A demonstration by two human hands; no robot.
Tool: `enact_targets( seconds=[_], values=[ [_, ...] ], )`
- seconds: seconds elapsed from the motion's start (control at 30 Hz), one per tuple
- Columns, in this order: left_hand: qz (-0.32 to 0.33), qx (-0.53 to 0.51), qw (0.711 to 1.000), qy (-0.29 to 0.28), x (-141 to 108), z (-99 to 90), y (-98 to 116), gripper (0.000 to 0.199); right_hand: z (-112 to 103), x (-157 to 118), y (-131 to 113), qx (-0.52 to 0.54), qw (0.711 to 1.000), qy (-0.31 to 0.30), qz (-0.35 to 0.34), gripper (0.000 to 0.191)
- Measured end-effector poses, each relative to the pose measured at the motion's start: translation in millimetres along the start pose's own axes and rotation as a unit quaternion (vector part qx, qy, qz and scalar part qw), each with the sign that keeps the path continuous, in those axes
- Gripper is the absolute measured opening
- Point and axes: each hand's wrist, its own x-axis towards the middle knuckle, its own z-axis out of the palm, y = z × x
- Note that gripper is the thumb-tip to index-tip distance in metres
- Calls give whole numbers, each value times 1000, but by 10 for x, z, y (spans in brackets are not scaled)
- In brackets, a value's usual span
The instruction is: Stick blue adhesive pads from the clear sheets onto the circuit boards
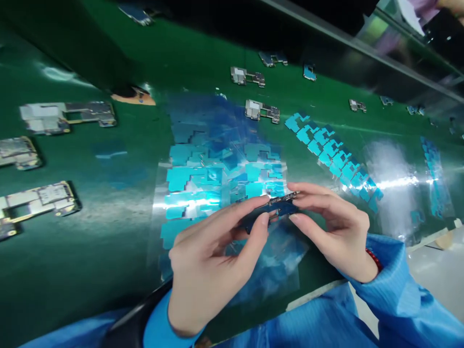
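Note:
A dark circuit board (273, 208) is held up in the air, tilted nearly edge-on, above clear sheets bearing blue film cutouts (194, 179). My left hand (221, 256) pinches its left part between thumb and fingers. At its right end, my right hand (335, 224) has its fingers on the upper edge, with the thumb just below. The face of the board turned away from the camera is hidden.
Several circuit boards (47, 118) lie on the green mat (108, 261) at the left. More boards (261, 112) are further back. A strip of blue cutouts (333, 152) lies right of centre. A dark metal ledge (340, 41) crosses the back.

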Motion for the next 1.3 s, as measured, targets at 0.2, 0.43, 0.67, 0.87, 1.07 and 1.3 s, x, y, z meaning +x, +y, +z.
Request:
enact_targets(
  seconds=[0.2,0.43,0.67,0.87,1.07,1.3],
  values=[
    [52,73,996,9,-17,1,3,20,33,33,-11,25,999,20,31,10],
    [81,85,993,7,-11,17,13,25,34,42,-10,-8,999,26,-26,12],
    [58,83,995,5,-27,-2,12,24,48,94,61,24,998,62,20,12],
    [-26,-2,1000,2,-24,17,29,24,-5,133,157,107,985,57,120,11],
    [-154,-114,981,-41,7,2,-2,25,-42,84,156,149,962,-82,215,30],
    [-162,-184,966,-78,46,-12,-76,44,-798,1283,606,-101,975,5,200,33]
  ],
)
